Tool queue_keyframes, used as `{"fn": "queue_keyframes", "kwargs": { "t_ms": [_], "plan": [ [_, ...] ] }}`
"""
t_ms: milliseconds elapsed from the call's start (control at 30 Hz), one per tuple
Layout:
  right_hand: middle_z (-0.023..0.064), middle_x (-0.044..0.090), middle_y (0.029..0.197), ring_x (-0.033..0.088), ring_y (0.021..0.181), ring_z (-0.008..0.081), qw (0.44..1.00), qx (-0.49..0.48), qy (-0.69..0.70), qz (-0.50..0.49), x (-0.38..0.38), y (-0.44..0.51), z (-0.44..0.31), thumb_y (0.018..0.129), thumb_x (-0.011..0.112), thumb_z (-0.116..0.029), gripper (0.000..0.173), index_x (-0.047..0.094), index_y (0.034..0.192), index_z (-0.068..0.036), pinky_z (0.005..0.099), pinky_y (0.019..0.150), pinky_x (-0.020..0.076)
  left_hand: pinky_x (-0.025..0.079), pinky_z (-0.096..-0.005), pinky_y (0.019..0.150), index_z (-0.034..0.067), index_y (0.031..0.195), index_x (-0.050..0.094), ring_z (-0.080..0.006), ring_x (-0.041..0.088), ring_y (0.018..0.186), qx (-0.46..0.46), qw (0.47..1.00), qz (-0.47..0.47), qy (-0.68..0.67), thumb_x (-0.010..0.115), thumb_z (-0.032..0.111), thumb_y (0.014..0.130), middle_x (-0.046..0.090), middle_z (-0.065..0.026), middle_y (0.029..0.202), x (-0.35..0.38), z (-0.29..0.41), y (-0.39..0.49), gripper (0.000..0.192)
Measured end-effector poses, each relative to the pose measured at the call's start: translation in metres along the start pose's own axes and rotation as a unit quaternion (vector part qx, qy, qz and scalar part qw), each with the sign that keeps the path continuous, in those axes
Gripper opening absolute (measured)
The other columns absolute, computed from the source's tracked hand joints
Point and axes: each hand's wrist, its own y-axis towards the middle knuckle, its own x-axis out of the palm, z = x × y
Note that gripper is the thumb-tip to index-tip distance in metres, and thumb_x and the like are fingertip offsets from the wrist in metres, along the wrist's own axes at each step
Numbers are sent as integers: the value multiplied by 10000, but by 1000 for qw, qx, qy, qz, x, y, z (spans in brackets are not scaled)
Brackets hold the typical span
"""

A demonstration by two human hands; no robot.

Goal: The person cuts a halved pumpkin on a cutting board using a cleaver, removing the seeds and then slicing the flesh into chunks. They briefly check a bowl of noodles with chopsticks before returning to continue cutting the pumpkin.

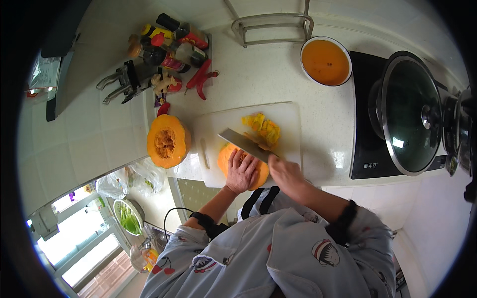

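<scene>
My left hand [241, 172] presses with spread fingers on a cut pumpkin piece [224, 158] lying on a white plastic cutting board [212, 124]. In my right hand [285, 172] is the handle of a broad-bladed kitchen knife [243, 143]. Its blade slants over the far side of that pumpkin piece, close to my left fingertips. Beyond the blade, yellow-orange pumpkin peelings [264, 127] are heaped on the board. A pumpkin half [167, 141] with its stringy hollow facing up rests left of the board.
A bowl of orange liquid [325, 62] stands far right, beside a black cooktop [367, 149] carrying a glass-lidded pan [411, 111]. Sauce bottles [179, 46], red chilies [201, 80], ginger [163, 82] and a knife block [130, 76] stand at the back left. A metal rack [274, 16] is behind the board.
</scene>
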Motion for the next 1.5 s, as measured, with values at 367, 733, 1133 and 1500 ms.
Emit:
{"fn": "queue_keyframes", "kwargs": {
  "t_ms": [367,733,1133,1500],
  "plan": [
    [159,664,699,707,658,287,999,20,18,-41,7,-31,26,827,583,-30,92,526,896,-9,372,570,570,233,-547,1143,143,1362,524,-353,375,1311,-4,1000,-8,-8,640,285,798,489,-58,1361,-3,3,2,594],
    [169,662,728,680,704,341,995,-81,55,7,35,53,17,867,563,-83,126,534,938,16,423,603,546,234,-544,1146,142,1363,521,-348,376,1316,1,1000,3,-2,648,285,793,481,-57,1384,-3,3,2,602],
    [164,657,741,658,635,367,991,25,133,13,26,11,51,936,529,-194,193,571,961,-7,457,572,528,226,-545,1149,142,1375,510,-345,370,1319,-3,1000,6,-13,623,292,810,481,-60,1383,-5,5,3,596],
    [96,637,771,673,582,238,995,-83,-17,55,12,-25,36,830,601,-116,175,577,978,-27,333,508,527,223,-583,1109,116,1234,601,-396,378,1309,-40,998,-45,-3,630,328,821,501,-117,1335,10,-2,-11,464]
  ]
}}
